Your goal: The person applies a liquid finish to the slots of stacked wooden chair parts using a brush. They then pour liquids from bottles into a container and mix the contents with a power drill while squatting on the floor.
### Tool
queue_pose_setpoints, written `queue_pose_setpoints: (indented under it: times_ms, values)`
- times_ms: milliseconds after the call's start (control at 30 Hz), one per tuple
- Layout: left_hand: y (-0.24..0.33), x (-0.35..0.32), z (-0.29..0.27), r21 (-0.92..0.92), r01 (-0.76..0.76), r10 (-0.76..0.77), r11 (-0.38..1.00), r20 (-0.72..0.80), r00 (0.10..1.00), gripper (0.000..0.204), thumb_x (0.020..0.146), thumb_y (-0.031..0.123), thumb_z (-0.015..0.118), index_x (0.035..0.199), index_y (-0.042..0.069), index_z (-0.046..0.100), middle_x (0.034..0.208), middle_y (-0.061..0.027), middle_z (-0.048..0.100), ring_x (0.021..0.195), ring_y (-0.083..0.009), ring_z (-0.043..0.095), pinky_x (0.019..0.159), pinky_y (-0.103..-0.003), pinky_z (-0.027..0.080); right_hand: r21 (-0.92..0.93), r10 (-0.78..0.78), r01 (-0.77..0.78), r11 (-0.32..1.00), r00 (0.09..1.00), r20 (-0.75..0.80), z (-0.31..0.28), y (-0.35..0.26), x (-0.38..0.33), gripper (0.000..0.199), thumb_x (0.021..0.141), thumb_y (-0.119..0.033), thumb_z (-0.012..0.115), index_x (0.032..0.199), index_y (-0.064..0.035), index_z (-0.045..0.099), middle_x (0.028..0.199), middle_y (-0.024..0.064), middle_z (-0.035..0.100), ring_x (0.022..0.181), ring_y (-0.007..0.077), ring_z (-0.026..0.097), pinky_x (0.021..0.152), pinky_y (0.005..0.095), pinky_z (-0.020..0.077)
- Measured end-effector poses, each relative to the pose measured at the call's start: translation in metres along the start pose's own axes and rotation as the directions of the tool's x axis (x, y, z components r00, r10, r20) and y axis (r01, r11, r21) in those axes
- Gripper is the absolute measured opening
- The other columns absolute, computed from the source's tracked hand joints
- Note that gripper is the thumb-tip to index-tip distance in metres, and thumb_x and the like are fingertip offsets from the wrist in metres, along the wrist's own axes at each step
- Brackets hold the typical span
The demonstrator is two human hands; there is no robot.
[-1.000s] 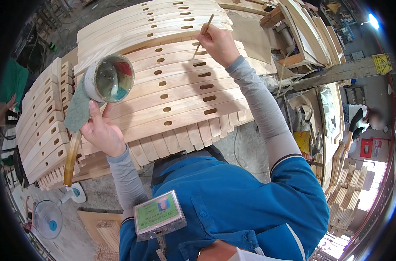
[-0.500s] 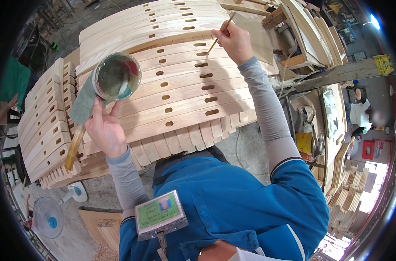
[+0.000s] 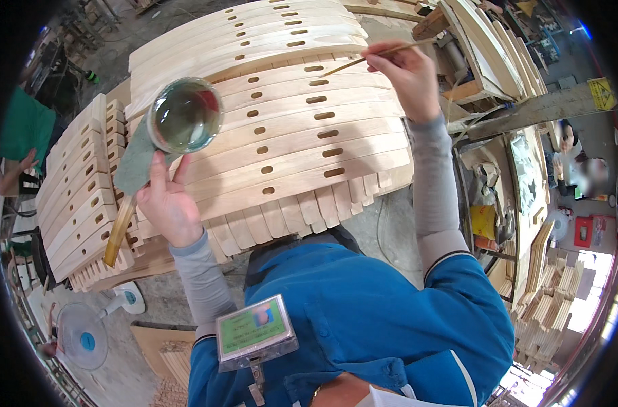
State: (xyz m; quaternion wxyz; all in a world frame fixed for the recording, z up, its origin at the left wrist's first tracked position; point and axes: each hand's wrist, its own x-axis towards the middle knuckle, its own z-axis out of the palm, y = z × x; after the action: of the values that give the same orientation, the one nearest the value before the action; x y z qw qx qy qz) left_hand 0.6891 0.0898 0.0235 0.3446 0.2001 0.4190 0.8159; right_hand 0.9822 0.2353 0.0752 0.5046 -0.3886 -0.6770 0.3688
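My left hand (image 3: pixel 173 209) is closed round the underside of a round cup (image 3: pixel 185 117) of murky, greenish liquid. Beside the cup, a grey-green flat piece (image 3: pixel 131 163) and an amber stick (image 3: pixel 120 233) stick out past my fingers; whether they are joined to the cup I cannot tell. A thin wooden stick (image 3: pixel 346 68) is pinched in my right hand (image 3: pixel 412 78). Its tip comes down at a slot near the far end of the slotted wooden slats (image 3: pixel 288 139), which lie side by side beneath both hands.
More slotted slats (image 3: pixel 186 51) lie beyond, and another row (image 3: pixel 75 190) stands at the left. A wooden frame (image 3: pixel 468 41) and a metal beam (image 3: pixel 526 119) are on the right. A fan (image 3: pixel 83 336) stands at lower left. A person in green (image 3: pixel 27 129) is at far left.
My right hand has moved to the right, and the thin stick now slants lower, its tip still near the same slot. My left hand holds the cup almost where it was.
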Motion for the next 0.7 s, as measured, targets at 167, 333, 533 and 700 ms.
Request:
queue_pose_setpoints:
  times_ms: [167, 333, 533, 700]
  values:
    - [0.004, -0.01, 0.027, 0.066, -0.077, 0.072, 0.995, 0.086, 0.994, 0.026, 0.084, 0.003, 0.05, 0.11, 0.002, 0.049, 0.108, -0.0098, 0.055, 0.093, -0.018, 0.056, 0.072, -0.037, 0.054, 0.351, -0.252, 0.234, 0.907, 0.968, 0.006, 0.052, -0.068, -0.037, 0.007, 0.077, 0.004, 0.059, 0.082, 0.0045, 0.055, 0.077, 0.0142, 0.062, 0.071, 0.0165, 0.061, 0.064, 0.0242, 0.0525]
    - [0.013, -0.019, 0.043, -0.056, -0.223, 0.228, 0.973, 0.117, 0.967, 0.025, 0.082, 0.001, 0.053, 0.107, -0.002, 0.051, 0.102, -0.0122, 0.057, 0.088, -0.0181, 0.058, 0.07, -0.034, 0.055, 0.233, -0.23, 0.224, 0.946, 0.973, 0.002, 0.083, -0.077, -0.053, 0.008, 0.076, 0.003, 0.061, 0.079, 0.0029, 0.053, 0.08, 0.0103, 0.061, 0.072, 0.0131, 0.06, 0.063, 0.0217, 0.0497]
    - [0.026, -0.018, 0.039, -0.082, -0.283, 0.291, 0.956, 0.112, 0.95, 0.021, 0.082, -0.001, 0.052, 0.103, -0.002, 0.054, 0.102, -0.0128, 0.058, 0.087, -0.0182, 0.058, 0.07, -0.034, 0.055, 0.265, -0.233, 0.225, 0.938, 0.972, 0.002, 0.093, -0.089, -0.056, 0.007, 0.077, 0.0, 0.061, 0.078, 0.0029, 0.055, 0.078, 0.0104, 0.061, 0.071, 0.0118, 0.059, 0.061, 0.0208, 0.0488]
    - [0.031, -0.018, 0.043, -0.103, -0.311, 0.324, 0.945, 0.136, 0.936, 0.021, 0.083, -0.001, 0.051, 0.103, -0.003, 0.055, 0.102, -0.0137, 0.058, 0.088, -0.0191, 0.059, 0.07, -0.034, 0.055, 0.451, -0.139, 0.141, 0.881, 0.99, -0.036, 0.089, -0.097, -0.053, 0.007, 0.078, 0.001, 0.06, 0.082, 0.0037, 0.055, 0.081, 0.0099, 0.061, 0.073, 0.0115, 0.059, 0.063, 0.0207, 0.0486]
